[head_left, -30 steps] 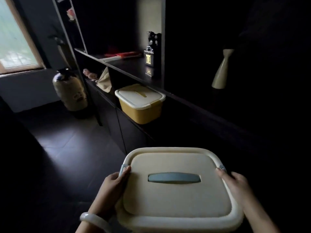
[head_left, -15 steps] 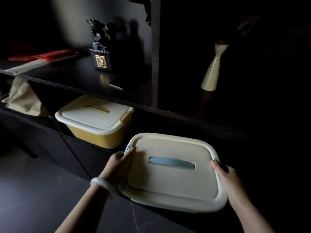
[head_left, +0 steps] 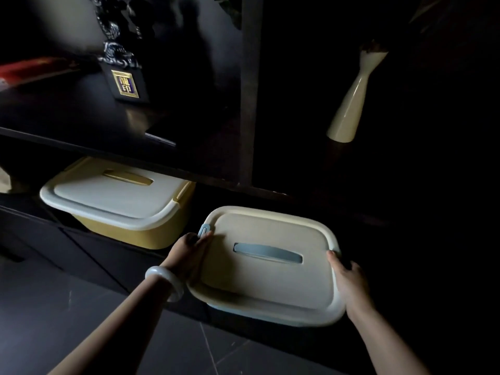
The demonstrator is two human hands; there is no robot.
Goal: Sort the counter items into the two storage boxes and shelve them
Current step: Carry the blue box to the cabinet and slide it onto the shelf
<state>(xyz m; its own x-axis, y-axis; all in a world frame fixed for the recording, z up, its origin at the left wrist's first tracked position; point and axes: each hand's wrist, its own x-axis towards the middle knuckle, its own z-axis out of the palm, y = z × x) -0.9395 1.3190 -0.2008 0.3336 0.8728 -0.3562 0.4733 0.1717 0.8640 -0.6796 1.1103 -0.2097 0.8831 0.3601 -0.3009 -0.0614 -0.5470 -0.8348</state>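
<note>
Blue-handled storage box (head_left: pixel 266 266), lid on, sits at the mouth of the lower shelf (head_left: pixel 270 192), its near edge overhanging the shelf front toward me. I read the left hand (head_left: pixel 189 253) as gripping the left rim beside the blue latch (head_left: pixel 203 230), fingers curled over the edge; the right hand (head_left: pixel 349 280) holds the right rim, thumb on top, remaining fingers hidden behind the box. Yellow storage box (head_left: pixel 121 204) is already in the same shelf bay, just beside and to the left, apart from the blue-handled one. Step in hand, by my judgement: shelving the second box, near the end of the task. Next move calls for a level push straight back under the upper shelf board, keeping clear of the yellow box. Lighting is poor; shelf depth cannot be judged. White vase (head_left: pixel 349 104) stands above, well apart.
</note>
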